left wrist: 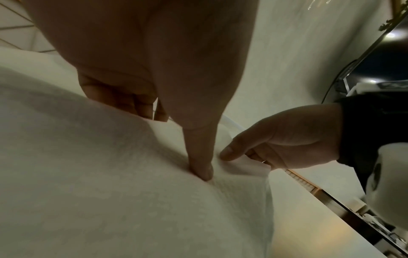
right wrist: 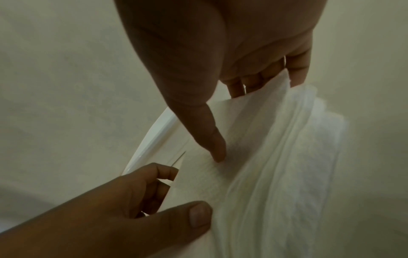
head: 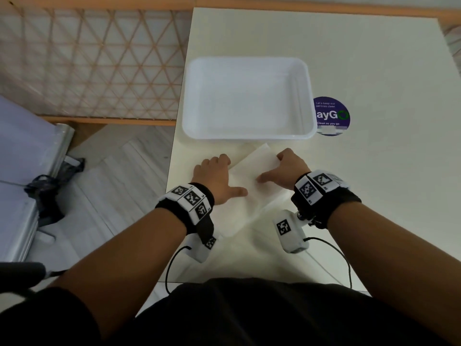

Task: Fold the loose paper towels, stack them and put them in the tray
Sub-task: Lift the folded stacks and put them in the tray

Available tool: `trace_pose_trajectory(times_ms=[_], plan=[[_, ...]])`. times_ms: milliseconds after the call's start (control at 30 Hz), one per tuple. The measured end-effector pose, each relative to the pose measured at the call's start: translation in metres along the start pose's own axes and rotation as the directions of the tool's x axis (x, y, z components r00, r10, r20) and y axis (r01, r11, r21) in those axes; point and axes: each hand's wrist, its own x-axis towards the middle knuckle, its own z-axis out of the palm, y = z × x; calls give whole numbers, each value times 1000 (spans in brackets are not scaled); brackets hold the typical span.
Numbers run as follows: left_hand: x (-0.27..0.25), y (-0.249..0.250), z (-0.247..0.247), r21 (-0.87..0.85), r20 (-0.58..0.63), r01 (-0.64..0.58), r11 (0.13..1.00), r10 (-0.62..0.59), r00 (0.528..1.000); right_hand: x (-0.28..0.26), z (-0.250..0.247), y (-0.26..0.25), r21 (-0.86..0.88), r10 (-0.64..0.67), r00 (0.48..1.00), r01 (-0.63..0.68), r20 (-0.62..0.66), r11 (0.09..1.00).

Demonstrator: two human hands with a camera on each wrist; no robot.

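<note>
A white paper towel (head: 252, 176) lies slanted on the cream table, just in front of the white tray (head: 249, 137), which holds nothing. My left hand (head: 225, 176) pinches the towel's left edge, thumb pressed on top and fingers curled under it. My right hand (head: 273, 168) pinches the far right edge the same way. In the left wrist view the left thumb (left wrist: 202, 167) digs into the towel (left wrist: 110, 174), close to the right hand (left wrist: 287, 139). The right wrist view shows layered folds in the towel (right wrist: 276, 157), the tray rim (right wrist: 154, 136) and the left hand (right wrist: 132, 209).
A round purple sticker (head: 333, 116) is on the table (head: 374, 71), right of the tray. The table's left edge (head: 172, 158) runs close to my left hand. Beyond it are the floor, a lattice screen (head: 87, 66) and metal cases (head: 25, 171).
</note>
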Motion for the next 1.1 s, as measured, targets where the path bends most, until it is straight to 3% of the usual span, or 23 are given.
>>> trace_pose_trajectory(times_ms=[367,533,700,967,1100], plan=[[-11,5,6,52,41,112,992,-114,993,-10,5,-2,-49,-61,998,60,-8,997],[-20,4,5,-135,50,63,989,-57,997,-19,1,1,-8,-166,986,166,-3,986],[-27,-3,1,-377,82,103,921,-77,994,-29,-7,1,102,-229,973,230,-17,968],[-38,1,-16,-457,196,38,889,59,979,-43,-32,-11,16,-391,914,392,113,920],[-42,5,-25,-526,154,-16,850,114,981,-45,-47,-16,83,-462,884,456,77,886]])
